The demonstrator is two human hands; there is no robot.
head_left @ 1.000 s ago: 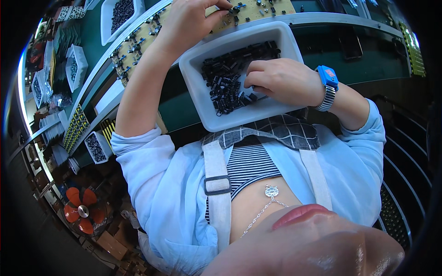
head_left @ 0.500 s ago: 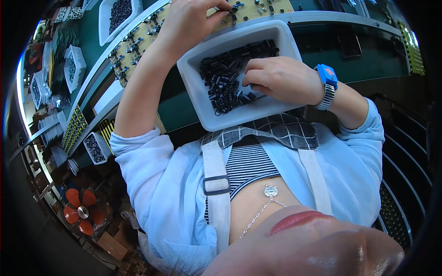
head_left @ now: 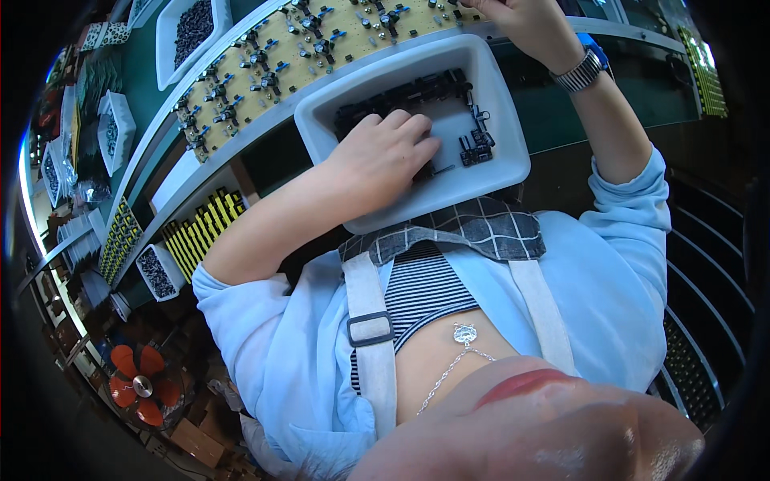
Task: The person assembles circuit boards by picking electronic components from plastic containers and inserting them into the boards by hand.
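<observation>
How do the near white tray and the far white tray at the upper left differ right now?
The near tray is mostly bare, its black parts bunched along the far side; the far tray is heaped nearly full. The left hand rests in the near tray; no hand touches the far one. Both are white, rectangular, and hold small black parts.

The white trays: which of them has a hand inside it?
The large white tray nearest the person's chest. The left hand rests in it on the small black parts. The other white trays, further left, have no hand inside.
</observation>
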